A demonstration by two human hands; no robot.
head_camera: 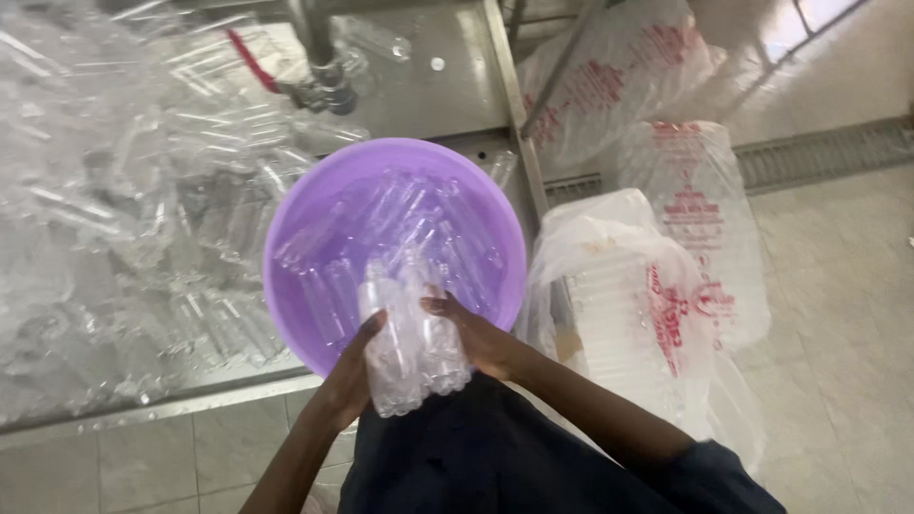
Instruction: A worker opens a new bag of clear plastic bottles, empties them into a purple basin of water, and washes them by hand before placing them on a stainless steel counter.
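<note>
Over the steel worktop (447, 95), two hands hold clear plastic bottles above a purple basin.

Heaps of loose clear bottles (105, 219) cover the worktop, and big plastic sacks (657, 286) stand on the floor at the right. The purple basin (286, 286) holds more bottles in water. At its near rim, the left hand (354, 366) and the right hand (481, 338) press a bunch of bottles (409, 347) between them, fingers clenched around it.

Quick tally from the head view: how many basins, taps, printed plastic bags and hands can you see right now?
Purple basin: 1
Metal tap with red handle: 1
Printed plastic bags: 3
Hands, left hand and right hand, around clear bottles: 2
Total: 7, loose bottles not countable.
</note>
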